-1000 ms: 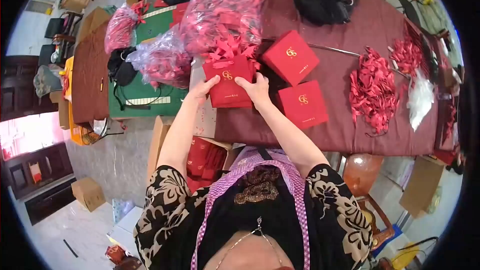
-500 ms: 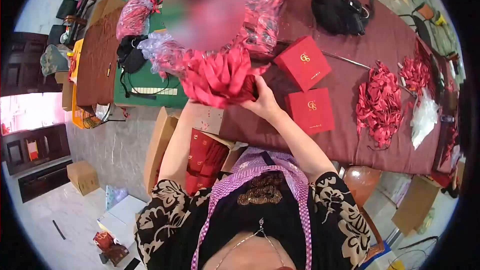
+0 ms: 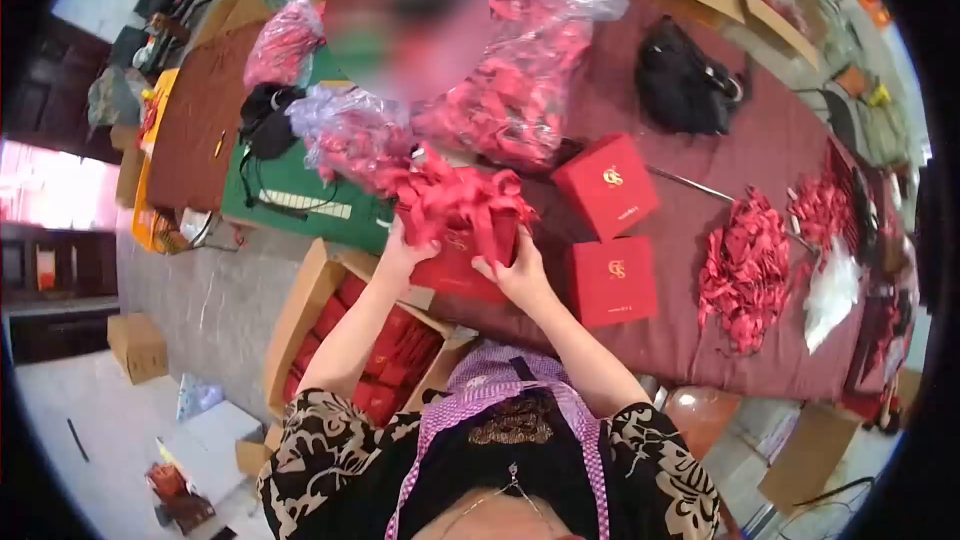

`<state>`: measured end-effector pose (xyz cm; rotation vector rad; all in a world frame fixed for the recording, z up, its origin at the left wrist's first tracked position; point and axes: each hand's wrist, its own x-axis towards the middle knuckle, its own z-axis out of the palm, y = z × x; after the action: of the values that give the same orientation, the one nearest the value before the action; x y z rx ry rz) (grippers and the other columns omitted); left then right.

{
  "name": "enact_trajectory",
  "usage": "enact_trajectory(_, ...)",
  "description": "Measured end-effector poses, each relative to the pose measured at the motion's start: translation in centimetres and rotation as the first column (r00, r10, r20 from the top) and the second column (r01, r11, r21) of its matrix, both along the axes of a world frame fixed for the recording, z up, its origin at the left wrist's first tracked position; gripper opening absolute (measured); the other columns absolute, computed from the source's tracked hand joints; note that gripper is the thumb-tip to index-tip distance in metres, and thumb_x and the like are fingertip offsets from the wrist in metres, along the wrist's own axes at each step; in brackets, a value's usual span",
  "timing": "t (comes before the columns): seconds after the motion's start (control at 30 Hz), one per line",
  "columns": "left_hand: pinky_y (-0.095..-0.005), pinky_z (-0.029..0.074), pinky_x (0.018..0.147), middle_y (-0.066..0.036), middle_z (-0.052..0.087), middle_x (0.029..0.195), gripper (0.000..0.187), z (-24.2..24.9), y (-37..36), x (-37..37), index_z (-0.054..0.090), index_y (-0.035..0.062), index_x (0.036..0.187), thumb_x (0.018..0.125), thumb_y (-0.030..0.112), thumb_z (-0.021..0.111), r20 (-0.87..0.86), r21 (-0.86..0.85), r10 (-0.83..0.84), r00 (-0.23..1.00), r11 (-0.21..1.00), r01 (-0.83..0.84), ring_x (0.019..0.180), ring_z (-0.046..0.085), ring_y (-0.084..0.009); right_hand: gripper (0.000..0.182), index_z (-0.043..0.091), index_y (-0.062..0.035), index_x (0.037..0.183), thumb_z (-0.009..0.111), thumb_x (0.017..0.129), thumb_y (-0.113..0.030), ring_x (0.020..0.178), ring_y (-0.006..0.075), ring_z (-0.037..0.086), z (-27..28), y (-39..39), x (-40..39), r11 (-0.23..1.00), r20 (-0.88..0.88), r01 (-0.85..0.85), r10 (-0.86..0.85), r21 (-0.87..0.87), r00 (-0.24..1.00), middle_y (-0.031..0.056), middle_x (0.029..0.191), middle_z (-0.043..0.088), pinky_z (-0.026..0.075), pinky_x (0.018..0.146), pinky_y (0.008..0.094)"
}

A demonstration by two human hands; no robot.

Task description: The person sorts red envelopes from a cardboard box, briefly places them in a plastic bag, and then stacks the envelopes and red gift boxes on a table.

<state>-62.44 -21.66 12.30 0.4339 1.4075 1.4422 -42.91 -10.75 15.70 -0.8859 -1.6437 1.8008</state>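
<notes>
A loose bundle of red ribbons [image 3: 462,198] is held between my two hands at the near edge of the cloth-covered table. My left hand [image 3: 408,252] is closed on its left side, and my right hand [image 3: 512,272] grips the right side with the thumb toward me. Directly below the ribbons a red box [image 3: 460,275] with a gold mark shows, partly covered by them. To the right of my right hand stand two more red boxes with gold logos, one nearer [image 3: 613,282] and one farther back [image 3: 606,186].
Clear plastic bags of ribbons [image 3: 520,70] lie ahead, near a person whose upper part is blurred. A black bag [image 3: 685,80] and a ribbon heap [image 3: 745,275] are to the right. An open carton [image 3: 290,340] of red packages stands lower left, beside a green mat [image 3: 300,215].
My hands have lowered the ribbon bundle toward the table, and the red box beneath it now shows. The whole view has shifted, with the table sitting lower in it.
</notes>
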Motion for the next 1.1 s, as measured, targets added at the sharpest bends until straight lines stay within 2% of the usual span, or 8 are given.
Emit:
enact_trajectory(0.1,-0.0390,0.049,0.089,-0.010,0.054,0.121,0.069,8.0,2.1,4.2,0.033,0.0139,0.138,0.077,0.002,0.063,0.217,-0.199,0.196,0.956,0.968,-0.154,0.107,0.056,-0.0239,0.074,0.037,0.0050,0.128,0.076,0.068,-0.013,0.110,0.0220,0.052,5.2,0.9,1.9,0.917,-0.144,-0.012,-0.050,-0.398,0.988,0.0158,0.121,0.052,0.040,0.098,0.0356)
enact_trajectory(0.27,-0.0375,0.045,0.095,-0.009,0.049,0.128,0.057,10.6,4.7,9.6,0.034,0.0071,0.137,0.087,0.013,0.061,0.208,-0.102,-0.048,0.977,0.992,0.070,0.114,0.051,-0.0238,0.059,0.044,0.0050,0.123,0.068,0.070,-0.003,0.095,0.0209,0.060,6.8,3.5,9.2,0.723,-0.164,0.004,-0.162,-0.691,0.973,0.0135,0.107,0.059,0.049,0.086,0.0343)
enact_trajectory(0.4,-0.0372,0.044,0.096,-0.008,0.052,0.125,0.052,13.8,9.1,15.8,0.038,0.0008,0.132,0.089,0.020,0.060,0.382,0.069,-0.393,0.836,0.915,0.399,0.113,0.052,-0.0210,0.045,0.051,0.0042,0.113,0.064,0.071,0.003,0.089,0.0247,0.064,7.6,5.5,19.3,0.578,-0.216,0.140,-0.503,-0.804,0.837,0.0152,0.103,0.062,0.053,0.082,0.0385)
enact_trajectory(0.53,-0.0274,0.045,0.085,-0.006,0.054,0.118,0.045,15.3,13.9,26.9,0.040,-0.0013,0.130,0.092,0.018,0.055,0.082,0.045,-0.517,0.852,0.856,0.515,0.103,0.053,-0.0145,0.043,0.053,0.0024,0.111,0.066,0.070,-0.001,0.087,0.0250,0.064,7.0,7.4,34.8,0.513,-0.205,0.477,-0.804,-0.714,0.558,0.0133,0.100,0.063,0.053,0.083,0.0397)
enact_trajectory(0.6,-0.0285,0.046,0.086,-0.007,0.055,0.114,0.032,13.6,16.9,35.2,0.052,0.0008,0.120,0.089,0.009,0.055,-0.410,-0.084,-0.755,0.511,0.590,0.803,0.101,0.055,-0.0161,0.037,0.054,-0.0004,0.108,0.064,0.073,-0.005,0.086,0.0257,0.064,7.1,8.6,48.5,0.435,-0.253,0.624,-0.897,-0.649,0.362,0.0115,0.097,0.063,0.054,0.080,0.0425)
enact_trajectory(0.7,-0.0370,0.044,0.089,-0.017,0.055,0.110,0.034,9.6,19.8,44.0,0.056,-0.0013,0.106,0.080,0.018,0.066,-0.833,-0.003,-0.512,0.209,0.383,0.924,0.104,0.055,-0.0300,0.032,0.053,-0.0021,0.104,0.065,0.075,-0.001,0.086,0.0239,0.063,2.6,10.8,62.1,0.215,-0.253,0.867,-0.962,-0.449,0.107,0.0095,0.095,0.061,0.054,0.078,0.0405)
enact_trajectory(0.8,-0.0409,0.044,0.089,-0.020,0.055,0.106,0.034,7.3,21.5,52.3,0.056,-0.0031,0.102,0.079,0.021,0.064,-0.871,-0.008,-0.478,0.113,0.244,0.970,0.102,0.053,-0.0352,0.038,0.052,-0.0005,0.112,0.062,0.075,0.003,0.087,0.0230,0.062,-0.2,11.9,70.2,0.204,-0.305,0.907,-0.948,-0.369,0.089,0.0095,0.099,0.062,0.053,0.079,0.0371)
enact_trajectory(1.1,-0.0430,0.041,0.093,-0.018,0.050,0.117,0.036,3.2,20.0,62.6,0.055,0.0009,0.109,0.081,0.023,0.063,-0.803,-0.287,-0.588,-0.094,0.244,0.927,0.110,0.049,-0.0353,0.048,0.049,-0.0005,0.116,0.066,0.071,0.003,0.091,0.0237,0.061,-10.3,13.2,76.0,0.133,-0.019,0.859,-0.990,-0.494,0.142,0.0108,0.104,0.060,0.052,0.080,0.0375)
